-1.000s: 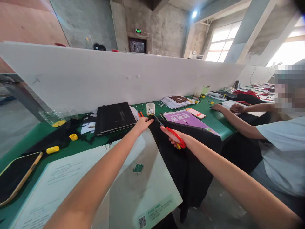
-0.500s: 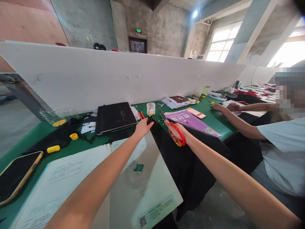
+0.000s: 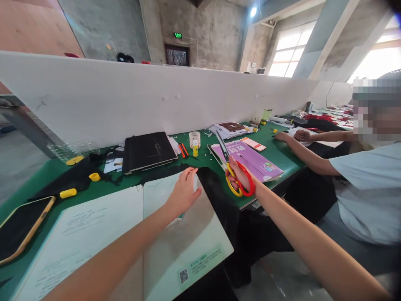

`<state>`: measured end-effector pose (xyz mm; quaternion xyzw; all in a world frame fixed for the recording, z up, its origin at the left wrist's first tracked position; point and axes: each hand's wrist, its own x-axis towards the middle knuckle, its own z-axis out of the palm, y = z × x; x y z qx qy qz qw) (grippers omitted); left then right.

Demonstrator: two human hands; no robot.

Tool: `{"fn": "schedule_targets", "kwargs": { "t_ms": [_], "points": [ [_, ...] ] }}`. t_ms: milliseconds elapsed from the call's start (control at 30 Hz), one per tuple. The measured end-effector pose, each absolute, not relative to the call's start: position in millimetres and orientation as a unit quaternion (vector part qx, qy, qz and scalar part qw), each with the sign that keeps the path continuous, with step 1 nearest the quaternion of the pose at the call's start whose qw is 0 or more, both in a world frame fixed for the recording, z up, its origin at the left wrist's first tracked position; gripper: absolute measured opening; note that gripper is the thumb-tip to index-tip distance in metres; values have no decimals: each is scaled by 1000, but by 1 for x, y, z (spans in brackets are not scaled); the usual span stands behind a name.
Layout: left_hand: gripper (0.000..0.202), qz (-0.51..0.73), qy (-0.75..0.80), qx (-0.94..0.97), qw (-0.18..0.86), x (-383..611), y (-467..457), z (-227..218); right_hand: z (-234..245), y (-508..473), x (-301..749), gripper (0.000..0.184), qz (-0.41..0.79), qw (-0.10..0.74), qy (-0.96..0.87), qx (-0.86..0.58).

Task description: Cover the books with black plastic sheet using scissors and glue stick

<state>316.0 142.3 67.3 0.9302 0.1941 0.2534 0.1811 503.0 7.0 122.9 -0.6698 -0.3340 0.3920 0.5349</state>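
Note:
My right hand (image 3: 237, 175) grips red-and-yellow scissors (image 3: 250, 184) by the handles, their blades pointing up and away over a purple book (image 3: 250, 156). My left hand (image 3: 184, 190) hovers over or rests on the right page of an open book (image 3: 203, 234); I cannot tell whether it touches. Its fingers are stretched out, thumb apart, and nothing shows in them. Beneath that hand a small green piece (image 3: 180, 216) is mostly hidden. Black cloth (image 3: 219, 200) lies along the book's right edge and hangs off the table between my hands.
A yellow glue stick (image 3: 195, 148), a clear cup (image 3: 194, 139) and orange cutters (image 3: 183, 150) stand or lie ahead. To the left are a black folder (image 3: 150, 151) and a phone (image 3: 26, 228). A white partition (image 3: 131, 100) borders the table. A co-worker (image 3: 369, 184) sits at right.
My left hand has let go of the black cloth and drawn back over the open book. The cloth has slid down off the purple book. The scissors have turned more upright and their blades are apart from the cloth.

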Motion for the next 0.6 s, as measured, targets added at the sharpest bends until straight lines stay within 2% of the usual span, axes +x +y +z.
{"fn": "schedule_targets", "kwargs": {
  "t_ms": [300,600],
  "points": [
    [39,164,206,948,176,216,93,88,131,-55,480,51,348,582,-332,-655],
    [43,219,263,936,80,105,31,78,102,-131,446,37,286,649,-257,-657]
  ]
}}
